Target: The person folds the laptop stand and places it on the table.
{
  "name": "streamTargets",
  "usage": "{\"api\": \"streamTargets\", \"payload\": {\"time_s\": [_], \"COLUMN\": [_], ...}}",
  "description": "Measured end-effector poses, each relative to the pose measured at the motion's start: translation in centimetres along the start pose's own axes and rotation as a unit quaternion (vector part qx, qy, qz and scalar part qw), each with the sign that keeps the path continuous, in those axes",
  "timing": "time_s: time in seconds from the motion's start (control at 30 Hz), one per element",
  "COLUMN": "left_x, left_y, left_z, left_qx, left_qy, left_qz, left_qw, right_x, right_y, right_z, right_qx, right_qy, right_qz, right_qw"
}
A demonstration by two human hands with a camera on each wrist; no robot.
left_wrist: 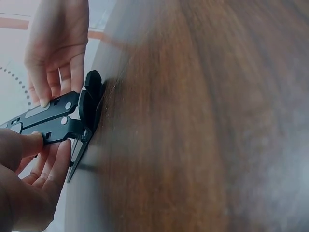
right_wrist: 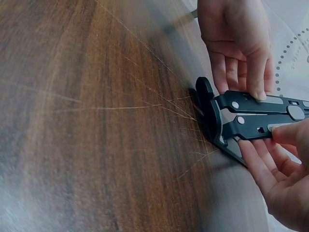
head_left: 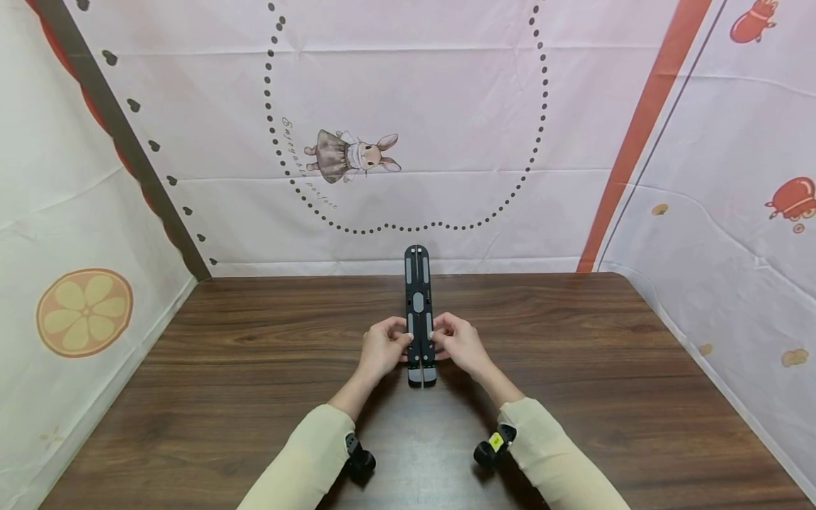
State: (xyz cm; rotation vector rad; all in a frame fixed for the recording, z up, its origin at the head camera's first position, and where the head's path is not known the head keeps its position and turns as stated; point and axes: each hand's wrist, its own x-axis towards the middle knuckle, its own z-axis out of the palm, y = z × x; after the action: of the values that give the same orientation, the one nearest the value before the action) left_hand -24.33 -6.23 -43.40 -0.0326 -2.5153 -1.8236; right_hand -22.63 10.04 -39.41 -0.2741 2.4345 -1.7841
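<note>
A black folding laptop stand [head_left: 418,302] with grey pads is folded into a narrow strip, its two long bars side by side. In the head view it points away from the person, hooked feet at the near end. My left hand [head_left: 385,347] pinches its left bar, thumb on top and fingers underneath. Opposite, my right hand [head_left: 460,345] pinches the right bar the same way. Both wrist views show the stand [left_wrist: 57,116] tilted up, with its hooked end [right_wrist: 208,113] down at the tabletop and a thin lower leg angled beneath the bars.
The brown wood-grain table [head_left: 255,397] stretches out around the hands. Behind it hangs a pale printed cloth [head_left: 446,127] with a rabbit figure, and similar cloth encloses both sides. A small black camera [head_left: 360,462] is worn on each sleeved wrist.
</note>
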Motion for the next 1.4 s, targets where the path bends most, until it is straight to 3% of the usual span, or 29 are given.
{"api": "streamTargets", "payload": {"time_s": [0.57,0.9,1.17,1.27,1.4], "left_x": [0.0,0.1,0.1,0.0,-0.2], "left_y": [0.0,0.0,0.2,0.4,0.7], "left_z": [0.3,0.2,0.1,0.0,-0.1], "left_qx": [-0.014,-0.004,0.034,0.064,0.132], "left_qy": [0.003,0.002,0.004,0.011,0.039], "left_qz": [0.007,0.006,0.011,0.026,0.046], "left_qw": [0.9999,1.0000,0.9994,0.9975,0.9894], "right_x": [0.1,2.0,2.2,2.2,2.3], "right_y": [0.2,3.1,3.3,3.2,3.2], "right_z": [0.1,0.5,0.5,0.5,0.5], "right_qx": [0.005,0.010,-0.019,-0.021,-0.018], "right_qy": [-0.007,0.012,0.029,0.030,0.028], "right_qz": [-0.005,-0.001,-0.002,0.002,0.008], "right_qw": [0.9999,0.9999,0.9994,0.9993,0.9994]}}
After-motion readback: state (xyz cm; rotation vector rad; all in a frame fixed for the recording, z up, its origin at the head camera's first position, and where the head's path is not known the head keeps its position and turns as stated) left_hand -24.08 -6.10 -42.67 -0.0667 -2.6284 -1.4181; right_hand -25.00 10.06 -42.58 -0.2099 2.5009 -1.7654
